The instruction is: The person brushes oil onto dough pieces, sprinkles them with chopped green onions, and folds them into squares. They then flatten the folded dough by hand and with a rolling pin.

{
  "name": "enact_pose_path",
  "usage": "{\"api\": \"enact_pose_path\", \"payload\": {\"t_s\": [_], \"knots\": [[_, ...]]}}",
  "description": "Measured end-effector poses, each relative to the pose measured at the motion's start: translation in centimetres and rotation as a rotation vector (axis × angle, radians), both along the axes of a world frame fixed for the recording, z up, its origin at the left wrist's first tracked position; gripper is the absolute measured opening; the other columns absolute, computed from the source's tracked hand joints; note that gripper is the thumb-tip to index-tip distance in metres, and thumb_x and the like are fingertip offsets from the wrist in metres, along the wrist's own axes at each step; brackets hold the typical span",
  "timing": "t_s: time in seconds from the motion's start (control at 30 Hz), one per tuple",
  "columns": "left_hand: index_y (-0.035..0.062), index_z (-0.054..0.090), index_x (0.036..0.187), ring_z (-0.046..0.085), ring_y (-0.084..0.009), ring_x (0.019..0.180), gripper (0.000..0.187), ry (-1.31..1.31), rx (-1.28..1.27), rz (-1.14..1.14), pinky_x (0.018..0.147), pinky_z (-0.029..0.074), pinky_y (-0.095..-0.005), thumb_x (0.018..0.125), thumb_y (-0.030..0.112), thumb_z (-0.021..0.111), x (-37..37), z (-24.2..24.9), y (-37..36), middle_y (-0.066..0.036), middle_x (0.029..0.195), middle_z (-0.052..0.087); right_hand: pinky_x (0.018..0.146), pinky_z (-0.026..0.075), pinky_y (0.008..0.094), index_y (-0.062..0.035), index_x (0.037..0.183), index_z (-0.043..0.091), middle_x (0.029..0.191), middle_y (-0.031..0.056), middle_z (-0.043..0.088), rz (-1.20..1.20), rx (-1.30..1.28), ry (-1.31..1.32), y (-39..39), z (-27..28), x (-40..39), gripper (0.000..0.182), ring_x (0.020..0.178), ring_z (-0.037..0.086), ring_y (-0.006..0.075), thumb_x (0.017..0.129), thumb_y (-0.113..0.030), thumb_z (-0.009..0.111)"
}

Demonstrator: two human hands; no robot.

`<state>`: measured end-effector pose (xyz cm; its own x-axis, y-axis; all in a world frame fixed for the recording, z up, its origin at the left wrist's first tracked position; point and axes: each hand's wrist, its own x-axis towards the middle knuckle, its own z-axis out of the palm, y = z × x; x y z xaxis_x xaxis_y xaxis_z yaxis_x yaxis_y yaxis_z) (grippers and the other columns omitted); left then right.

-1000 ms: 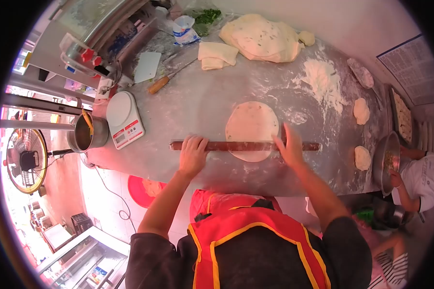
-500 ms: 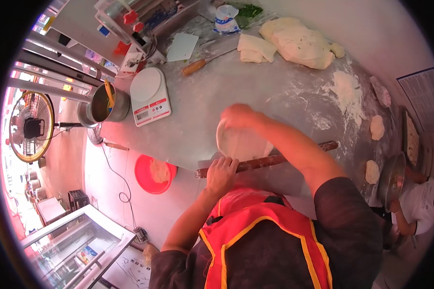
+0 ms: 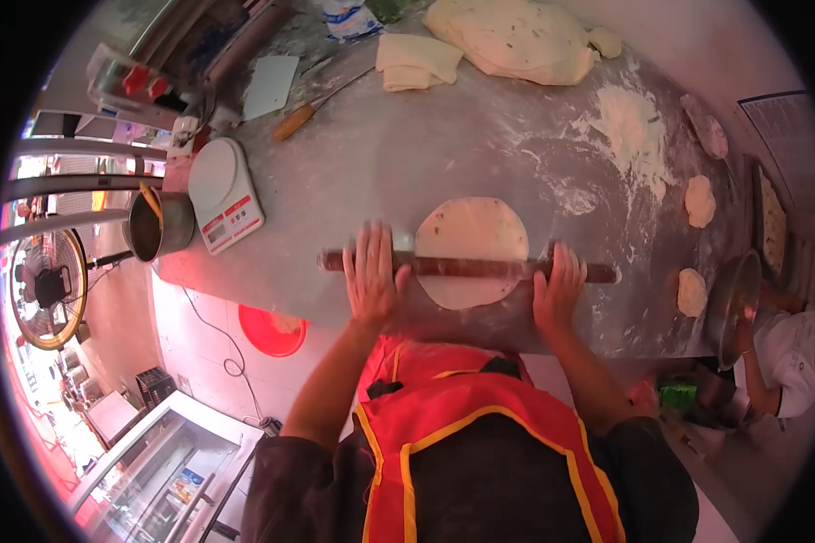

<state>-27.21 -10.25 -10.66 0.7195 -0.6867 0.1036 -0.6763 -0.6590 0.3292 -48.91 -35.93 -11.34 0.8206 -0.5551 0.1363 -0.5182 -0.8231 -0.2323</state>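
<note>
A dark wooden rolling pin lies across a flat round sheet of dough. Flat on the pin's left part rests my left hand, its fingers stretched out past the wood and the thumb apart. My right hand lies on the pin's right part in the same way, fingers extended over it, slightly blurred. Neither hand is wrapped round the pin. The dough shows on both sides of the pin, between my hands.
A white kitchen scale and a wooden-handled tool are on the left. Behind lie folded dough and a large dough mass. Flour and dough pieces are right, near another person holding a metal bowl.
My right hand has left the dough's far edge and come down onto the rolling pin's right part. The pin now lies across the dough, with my left hand still on it. The view has shifted.
</note>
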Motion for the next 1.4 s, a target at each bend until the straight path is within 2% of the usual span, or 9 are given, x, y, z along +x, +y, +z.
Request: {"api": "enact_pose_path", "payload": {"t_s": [0.1, 0.3, 0.57, 0.7, 0.8, 1.03, 1.17, 1.27, 1.4], "knots": [[0.0065, 0.033, 0.147, 0.027, -0.0347, 0.142, 0.061, -0.106, 0.121, -0.062, 0.114, 0.017, -0.0567, 0.096, 0.037, 0.046, 7.3, -0.1, -6.3, -0.013, 0.153, 0.032, 0.111, 0.024, 0.0566, -0.0062, 0.142, 0.039, 0.146, 0.0157, 0.041, -0.001, -0.149, 0.055, -5.3, 0.2, 7.3, 0.054, 0.136, 0.036, 0.0329, 0.095, -0.030, 0.050], [0.0063, 0.033, 0.147, 0.026, -0.0327, 0.143, 0.062, -0.311, -0.073, -0.100, 0.116, 0.017, -0.0527, 0.096, 0.038, 0.048, 17.8, 0.4, -16.5, -0.013, 0.154, 0.031, 0.112, 0.024, 0.0555, -0.0070, 0.145, 0.036, 0.148, 0.0153, 0.038, -0.095, -0.161, -0.076, -14.8, -0.3, 17.6, 0.057, 0.137, 0.035, 0.0341, 0.097, -0.033, 0.049], [0.0012, 0.036, 0.144, 0.031, -0.0370, 0.140, 0.064, -0.020, -0.087, -0.161, 0.114, 0.021, -0.0538, 0.093, 0.036, 0.053, 1.5, -0.2, -0.2, -0.018, 0.149, 0.037, 0.112, 0.024, 0.0559, -0.0028, 0.143, 0.038, 0.143, 0.0210, 0.043, 0.096, 0.061, -0.068, -0.3, 2.0, 0.4, 0.058, 0.133, 0.040, 0.0357, 0.094, -0.029, 0.054], [-0.0008, 0.037, 0.143, 0.033, -0.0374, 0.139, 0.065, -0.046, 0.054, -0.181, 0.114, 0.022, -0.0538, 0.092, 0.035, 0.054, 8.9, 0.1, -4.2, -0.020, 0.148, 0.037, 0.112, 0.024, 0.0556, -0.0041, 0.141, 0.040, 0.145, 0.0177, 0.042, 0.052, -0.139, -0.045, -6.2, 1.3, 5.0, 0.056, 0.133, 0.039, 0.0336, 0.093, -0.028, 0.055], [-0.0008, 0.038, 0.143, 0.034, -0.0373, 0.138, 0.064, -0.148, 0.094, -0.125, 0.113, 0.022, -0.0536, 0.093, 0.036, 0.052, 9.2, 0.1, -5.7, -0.020, 0.148, 0.038, 0.112, 0.023, 0.0561, -0.0054, 0.142, 0.038, 0.148, 0.0152, 0.039, 0.034, -0.009, 0.008, -6.4, 0.1, 6.5, 0.056, 0.134, 0.038, 0.0324, 0.093, -0.028, 0.054], [0.0005, 0.032, 0.147, 0.027, -0.0361, 0.142, 0.077, 0.009, 0.075, -0.060, 0.114, 0.014, -0.0566, 0.090, 0.049, 0.050, -1.7, -1.0, 4.3, -0.019, 0.152, 0.033, 0.111, 0.025, 0.0547, -0.0005, 0.143, 0.035, 0.147, 0.0207, 0.037, 0.111, 0.037, 0.020, 2.1, 1.7, -3.9, 0.067, 0.135, 0.037, 0.0337, 0.088, -0.030, 0.060], [0.0012, 0.032, 0.147, 0.025, -0.0349, 0.143, 0.069, -0.119, 0.108, -0.063, 0.114, 0.013, -0.0577, 0.093, 0.041, 0.049, 8.9, 0.6, -5.7, -0.018, 0.152, 0.032, 0.111, 0.024, 0.0559, -0.0033, 0.145, 0.033, 0.148, 0.0174, 0.038, 0.053, -0.084, -0.012, -6.1, 0.3, 6.6, 0.067, 0.137, 0.036, 0.0331, 0.089, -0.030, 0.060], [0.0029, 0.033, 0.147, 0.026, -0.0337, 0.143, 0.069, -0.208, 0.069, -0.090, 0.115, 0.013, -0.0579, 0.092, 0.040, 0.053, 10.8, 0.0, -6.8, -0.016, 0.152, 0.033, 0.112, 0.024, 0.0555, -0.0046, 0.145, 0.033, 0.148, 0.0155, 0.039, -0.006, -0.124, -0.015, -8.8, 0.1, 10.0, 0.066, 0.136, 0.037, 0.0328, 0.090, -0.030, 0.059], [0.0055, 0.037, 0.145, 0.030, -0.0325, 0.140, 0.070, -0.029, 0.068, -0.148, 0.114, 0.018, -0.0541, 0.087, 0.036, 0.061, 4.0, 1.0, -0.3, -0.016, 0.148, 0.038, 0.112, 0.025, 0.0542, -0.0065, 0.142, 0.039, 0.144, 0.0149, 0.043, 0.153, 0.026, -0.044, -2.4, 1.5, 1.6, 0.061, 0.132, 0.041, 0.0325, 0.089, -0.026, 0.061]]}}
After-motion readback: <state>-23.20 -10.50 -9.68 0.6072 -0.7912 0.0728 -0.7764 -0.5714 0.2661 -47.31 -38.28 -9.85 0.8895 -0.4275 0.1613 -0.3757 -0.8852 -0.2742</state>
